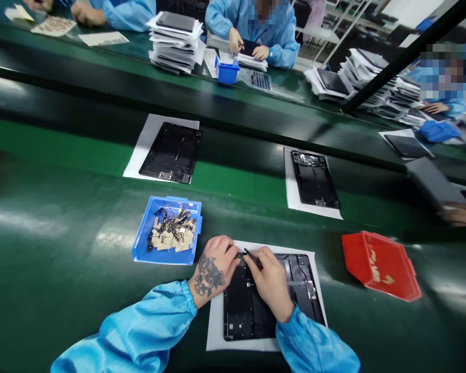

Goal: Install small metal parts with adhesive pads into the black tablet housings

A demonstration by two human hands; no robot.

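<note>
An opened black tablet housing (256, 311) lies in front of me on a white sheet (216, 331), with ribbon cables and small parts visible inside. My left hand (215, 269), tattooed on its back, rests at the housing's upper left corner. Its fingers are curled together there, and whatever they pinch is hidden. My right hand (270, 277) grips slim black tweezers (253, 259) close to the left fingertips, over the housing's top edge. Left of the hands, a blue bin (142, 248) holds many small black-wired pieces with beige backing (173, 233).
A red bin (388, 269) sits right. Beyond, two more open tablet housings (173, 153) (316, 178) lie on white sheets along a green strip. Across the bench, co-workers in blue sleeves (283, 41) work near stacks of tablets and paper (174, 46). A blurred hand (464, 212) is at far right.
</note>
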